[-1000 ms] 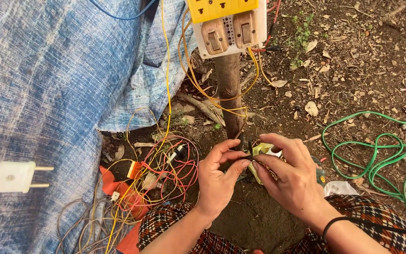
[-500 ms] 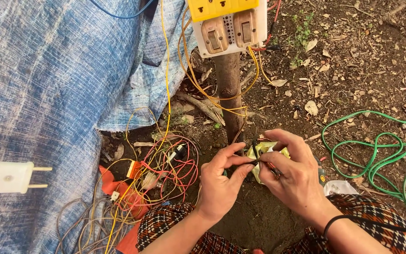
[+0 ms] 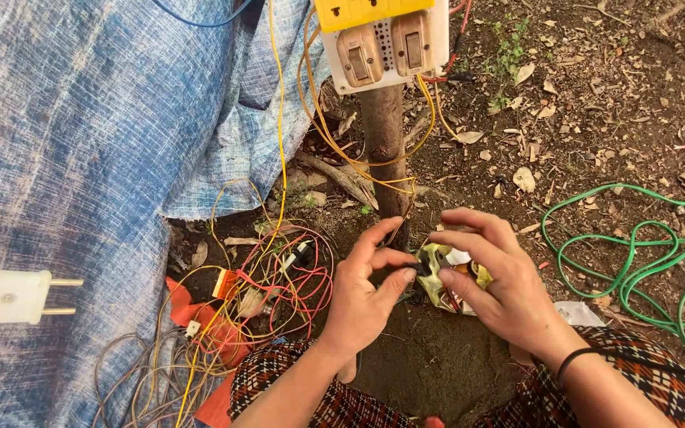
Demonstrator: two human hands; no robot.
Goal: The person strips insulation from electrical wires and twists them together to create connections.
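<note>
Yellow-green part (image 3: 438, 273): on the ground at the wooden post's (image 3: 384, 143) foot, between your hands.
Left hand (image 3: 366, 297): pinches its left edge.
Right hand (image 3: 497, 281): cups it from above, nearer.

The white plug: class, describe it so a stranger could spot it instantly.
Start at the blue tarp covering the left side. At its left edge lies the white plug, two metal pins pointing right. It is far from both hands, apart from the tangled wires.
</note>
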